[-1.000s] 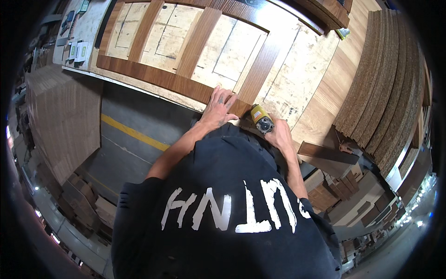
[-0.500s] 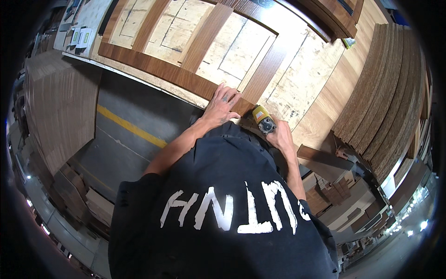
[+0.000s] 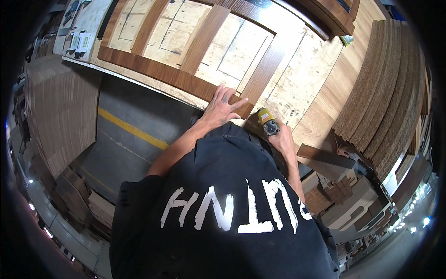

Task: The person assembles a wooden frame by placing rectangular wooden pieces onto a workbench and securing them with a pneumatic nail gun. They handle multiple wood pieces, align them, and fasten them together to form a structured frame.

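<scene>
A brown wooden frame with several crosspieces lies flat on the workbench. My left hand rests on its near rail by the right corner, fingers spread and the index finger pointing right. In my right hand is a handheld power tool, yellow with a dark grey end cap, gripped just right of that corner. A small gap shows between the tool and the frame. Its front end is hidden from above, so its exact kind is unclear.
Curved in this view, a stack of brown boards stands on the right. Another tall stack of panels is at the left, beside a yellow floor line. A dark wooden piece sits on the bench's far right.
My right hand has shifted the power tool slightly right, away from the frame's corner. My left index finger has stretched out further to the right.
</scene>
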`<state>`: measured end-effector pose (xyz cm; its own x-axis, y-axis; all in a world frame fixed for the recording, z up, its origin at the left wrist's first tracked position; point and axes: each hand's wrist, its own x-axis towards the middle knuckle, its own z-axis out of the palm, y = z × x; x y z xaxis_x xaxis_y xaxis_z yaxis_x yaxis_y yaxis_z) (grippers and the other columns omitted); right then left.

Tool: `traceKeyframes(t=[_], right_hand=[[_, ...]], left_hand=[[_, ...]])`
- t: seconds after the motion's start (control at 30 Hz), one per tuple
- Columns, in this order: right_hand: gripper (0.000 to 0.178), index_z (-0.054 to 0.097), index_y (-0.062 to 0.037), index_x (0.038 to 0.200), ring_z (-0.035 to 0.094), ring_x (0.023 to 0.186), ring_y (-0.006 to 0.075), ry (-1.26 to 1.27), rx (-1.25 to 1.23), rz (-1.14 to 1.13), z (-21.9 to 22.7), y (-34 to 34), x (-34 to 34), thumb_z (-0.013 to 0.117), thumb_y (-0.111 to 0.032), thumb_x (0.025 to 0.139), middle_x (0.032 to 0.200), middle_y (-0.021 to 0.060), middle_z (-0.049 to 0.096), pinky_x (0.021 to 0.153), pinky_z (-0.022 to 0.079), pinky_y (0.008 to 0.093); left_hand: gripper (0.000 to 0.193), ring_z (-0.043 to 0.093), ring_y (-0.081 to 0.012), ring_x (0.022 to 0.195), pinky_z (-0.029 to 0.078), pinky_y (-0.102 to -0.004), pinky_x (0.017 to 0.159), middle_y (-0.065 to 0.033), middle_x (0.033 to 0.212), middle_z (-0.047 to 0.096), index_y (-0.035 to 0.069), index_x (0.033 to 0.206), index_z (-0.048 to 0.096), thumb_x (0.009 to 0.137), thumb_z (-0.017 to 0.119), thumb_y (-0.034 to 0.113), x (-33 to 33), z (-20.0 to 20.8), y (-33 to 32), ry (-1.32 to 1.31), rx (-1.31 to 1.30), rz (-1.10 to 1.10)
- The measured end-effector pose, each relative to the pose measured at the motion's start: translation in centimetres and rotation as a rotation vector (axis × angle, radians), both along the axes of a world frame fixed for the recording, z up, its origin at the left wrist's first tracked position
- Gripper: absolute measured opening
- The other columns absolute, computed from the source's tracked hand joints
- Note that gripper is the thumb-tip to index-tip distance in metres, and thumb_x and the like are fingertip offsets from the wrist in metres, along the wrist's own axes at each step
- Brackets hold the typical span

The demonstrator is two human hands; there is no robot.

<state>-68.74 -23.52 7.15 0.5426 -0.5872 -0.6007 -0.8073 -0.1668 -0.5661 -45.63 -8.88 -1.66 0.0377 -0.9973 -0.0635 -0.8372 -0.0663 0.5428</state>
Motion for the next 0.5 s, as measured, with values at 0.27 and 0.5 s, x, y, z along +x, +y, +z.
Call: traceKeyframes(t=[0.27, 0.5], right_hand=[[0.039, 0.069, 0.0018, 0.113, 0.072, 0.099, 0.0419, 0.065, -0.033, -0.214, 0.6, -0.4, 0.2, 0.076, -0.02, 0.081, 0.098, 0.0276, 0.073, 0.082, 0.056, 0.0455], [0.037, 0.07, 0.002, 0.111, 0.072, 0.098, 0.0415, 0.055, -0.01, -0.208, 0.9, -1.1, -0.3, 0.076, -0.018, 0.081, 0.098, 0.0263, 0.073, 0.082, 0.056, 0.045]], left_hand=[[0.07, 0.035, -0.0365, 0.139, 0.015, -0.0603, 0.125, -0.0163, 0.138, 0.047, 0.03, 0.154, 0.045, 0.091, 0.067, 0.05, 0.0, -0.6, 0.4, -0.11, -0.023, -0.041], [0.078, 0.037, -0.0352, 0.137, 0.019, -0.0594, 0.125, -0.0137, 0.136, 0.043, 0.034, 0.155, 0.044, 0.084, 0.074, 0.051, 0.2, -1.1, 0.4, -0.116, -0.06, -0.035]])
